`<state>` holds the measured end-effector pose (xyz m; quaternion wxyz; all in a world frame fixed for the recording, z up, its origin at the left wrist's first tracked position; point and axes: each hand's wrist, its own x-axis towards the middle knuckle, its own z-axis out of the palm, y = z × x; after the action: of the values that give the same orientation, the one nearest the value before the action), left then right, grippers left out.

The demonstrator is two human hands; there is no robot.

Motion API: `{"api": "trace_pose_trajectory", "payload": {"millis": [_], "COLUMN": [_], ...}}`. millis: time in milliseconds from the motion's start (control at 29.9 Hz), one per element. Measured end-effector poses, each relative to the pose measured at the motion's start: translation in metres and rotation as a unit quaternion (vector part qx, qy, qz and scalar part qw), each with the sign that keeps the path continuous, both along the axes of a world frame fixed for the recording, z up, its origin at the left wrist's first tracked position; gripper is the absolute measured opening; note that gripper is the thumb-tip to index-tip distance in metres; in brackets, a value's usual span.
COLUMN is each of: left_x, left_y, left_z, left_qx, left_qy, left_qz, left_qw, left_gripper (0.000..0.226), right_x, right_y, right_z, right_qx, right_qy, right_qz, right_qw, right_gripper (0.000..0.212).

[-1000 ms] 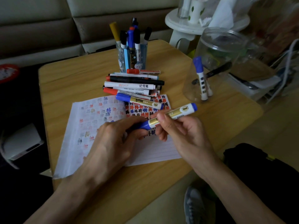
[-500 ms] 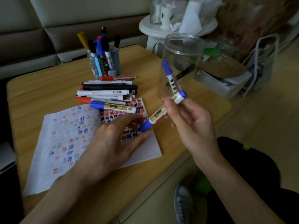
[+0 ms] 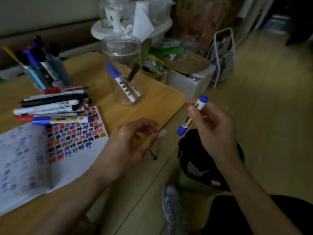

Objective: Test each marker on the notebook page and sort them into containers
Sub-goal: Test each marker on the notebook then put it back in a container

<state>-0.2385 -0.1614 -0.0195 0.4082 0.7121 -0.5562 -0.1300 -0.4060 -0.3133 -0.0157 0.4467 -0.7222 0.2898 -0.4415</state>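
Note:
My right hand (image 3: 214,131) grips a capped blue marker with a gold label (image 3: 188,120), tilted, out past the table's right edge and above a black bag. My left hand (image 3: 128,143) hovers over the table corner with loosely curled fingers and holds no marker. A small white scrap (image 3: 162,134) shows by its fingertips. The notebook page (image 3: 71,155), covered in red, blue and black marks, lies to the left. A pile of markers (image 3: 54,104) lies above it. A clear jar (image 3: 122,48) holds a blue-capped marker (image 3: 122,83) and a black one. A pen cup (image 3: 44,72) holds several markers.
The wooden table (image 3: 155,102) ends at a rounded right corner. Beside it on the floor are a white box (image 3: 191,83), a wire rack (image 3: 223,53) and a white side table (image 3: 101,31). Below my right hand are the black bag (image 3: 203,165) and a grey shoe (image 3: 172,212).
My left hand let go of the blue marker. My right hand carried it rightward from above the page to beyond the table edge. The view swung to the right.

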Motion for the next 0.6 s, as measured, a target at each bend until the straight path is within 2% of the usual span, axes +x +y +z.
{"api": "trace_pose_trajectory", "payload": {"millis": [167, 335, 435, 602], "left_x": [-0.020, -0.023, -0.018, 0.004], "left_y": [-0.022, -0.027, -0.022, 0.004], "left_z": [-0.007, -0.008, -0.007, 0.001], "left_qx": [0.000, -0.005, -0.007, -0.008], "left_qy": [0.001, 0.006, 0.014, -0.014], "left_qz": [-0.041, -0.050, -0.045, -0.006], "left_qw": [0.999, 0.999, 0.999, 1.000], "left_gripper": [0.027, 0.024, 0.024, 0.029], "right_x": [-0.034, -0.044, -0.036, 0.000], "right_y": [-0.024, -0.039, -0.035, -0.014], "right_z": [-0.013, -0.020, -0.021, -0.015], "right_qx": [-0.012, -0.028, -0.029, -0.039], "right_qy": [0.019, 0.029, 0.028, 0.046], "right_qz": [-0.080, -0.128, -0.111, -0.024], "right_qw": [0.997, 0.991, 0.993, 0.998], "right_gripper": [0.012, 0.025, 0.022, 0.018]}}
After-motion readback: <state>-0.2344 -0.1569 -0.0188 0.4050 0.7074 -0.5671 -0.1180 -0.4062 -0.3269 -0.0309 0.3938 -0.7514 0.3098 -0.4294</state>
